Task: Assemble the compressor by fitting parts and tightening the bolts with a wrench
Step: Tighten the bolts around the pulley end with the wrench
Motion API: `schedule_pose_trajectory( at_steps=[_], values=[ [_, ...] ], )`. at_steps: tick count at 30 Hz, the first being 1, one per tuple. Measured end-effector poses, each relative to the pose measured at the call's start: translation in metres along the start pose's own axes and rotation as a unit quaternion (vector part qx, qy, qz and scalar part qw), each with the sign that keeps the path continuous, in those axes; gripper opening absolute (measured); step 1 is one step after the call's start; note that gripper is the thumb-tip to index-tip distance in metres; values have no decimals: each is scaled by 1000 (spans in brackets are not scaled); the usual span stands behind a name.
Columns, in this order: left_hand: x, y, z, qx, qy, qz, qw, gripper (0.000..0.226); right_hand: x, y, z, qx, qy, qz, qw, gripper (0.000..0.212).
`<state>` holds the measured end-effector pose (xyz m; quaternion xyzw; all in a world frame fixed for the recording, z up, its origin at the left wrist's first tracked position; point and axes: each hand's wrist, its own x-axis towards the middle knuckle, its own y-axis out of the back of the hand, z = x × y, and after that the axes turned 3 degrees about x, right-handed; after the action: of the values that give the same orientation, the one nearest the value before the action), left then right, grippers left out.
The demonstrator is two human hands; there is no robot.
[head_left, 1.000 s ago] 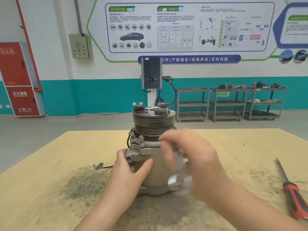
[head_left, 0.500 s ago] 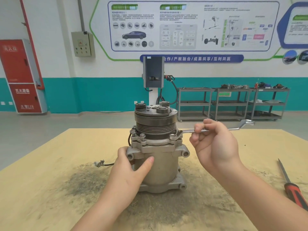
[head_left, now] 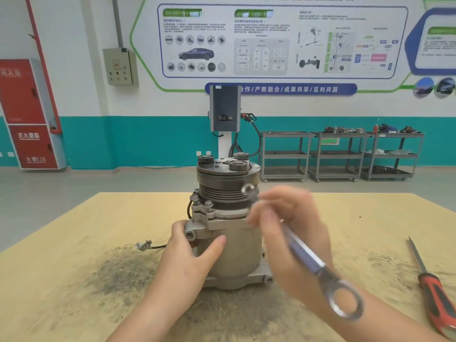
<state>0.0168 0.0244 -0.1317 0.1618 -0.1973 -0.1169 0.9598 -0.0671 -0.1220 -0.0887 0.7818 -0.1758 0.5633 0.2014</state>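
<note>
A grey metal compressor [head_left: 229,245] stands upright in the middle of the table, with a dark grooved pulley [head_left: 227,186] on top. Two bolts [head_left: 208,204] stick up from its left flange. My left hand [head_left: 195,253] grips the left side of the housing, thumb across the front. My right hand [head_left: 288,225], blurred by motion, holds a silver ring wrench [head_left: 308,257] by its shaft. One small end of the wrench is up by the pulley's right side. Its large ring end [head_left: 344,301] hangs low over my forearm.
The wooden table [head_left: 74,255] has dark grime around the compressor's base. A red-handled screwdriver [head_left: 431,290] lies at the right edge. A short wire with a connector [head_left: 144,245] trails left of the compressor. Grey shelf carts [head_left: 343,156] stand by the far wall.
The wrench has swung from lying level and pointing right at the flange to slanting down toward me. My right hand moved with it. My left hand has stayed on the housing.
</note>
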Motion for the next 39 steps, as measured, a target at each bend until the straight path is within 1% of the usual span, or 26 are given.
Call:
schedule_pose_trajectory(
  at_steps=[2,3,5,7,9,11,13,14,15,17,19,21,23,24,25,26,28,30,31,32,35,37,39],
  values=[
    [-1,1,0,-4,0,-6,1000,35,8,6,-4,62,-75,89,991,18],
    [0,1,0,-4,2,-9,1000,36,13,10,-3,100,-123,129,979,18],
    [0,1,0,-4,5,-12,1000,37,20,17,-1,175,-226,197,938,18],
    [1,1,0,-4,2,-14,1000,37,24,21,4,249,-308,243,886,17],
    [1,0,-1,-5,0,-15,1000,36,26,24,9,304,-359,271,840,18],
    [1,0,-2,-1,0,-14,1000,35,26,27,16,344,-394,283,804,20],
    [2,0,-2,5,1,-13,1000,35,29,30,20,377,-417,280,778,20],
    [2,0,-2,6,1,-12,1000,34,30,31,22,386,-425,273,772,20],
    [2,0,-2,6,0,-11,1000,34,30,32,24,385,-430,266,772,20],
    [1,-1,0,8,0,-11,1000,33,28,31,25,360,-417,259,793,21],
    [1,0,0,10,4,-12,1000,33,22,27,19,311,-363,259,839,25],
    [1,0,0,8,4,-10,1000,33,11,17,11,244,-281,243,896,27],
    [0,0,1,5,5,-10,1000,34,-1,5,2,119,-177,177,961,25],
    [0,0,1,5,4,-8,1000,34,-6,-2,-1,41,-134,128,982,22],
    [0,0,2,5,4,-5,1000,34,-10,-8,-4,-26,-101,80,991,18],
    [0,0,2,6,4,-3,1000,34,-11,-12,-6,-70,-83,44,993,15],
    [0,0,4,8,6,-2,1000,34,-8,-15,-12,-67,-93,7,993,10],
    [0,0,4,6,4,-2,1000,33,0,-11,-18,-41,-93,20,995,9],
    [0,1,4,5,3,-3,1000,33,5,-6,-20,-20,-96,41,994,9],
    [0,1,3,3,3,-6,1000,33,10,-1,-22,18,-117,72,990,12],
    [0,1,2,1,5,-10,1000,33,23,15,-16,142,-230,156,950,23],
    [0,1,1,5,5,-11,1000,33,27,21,-8,203,-303,189,912,27],
    [1,1,0,11,4,-11,1000,34,28,23,0,265,-355,217,870,29]
  ],
)
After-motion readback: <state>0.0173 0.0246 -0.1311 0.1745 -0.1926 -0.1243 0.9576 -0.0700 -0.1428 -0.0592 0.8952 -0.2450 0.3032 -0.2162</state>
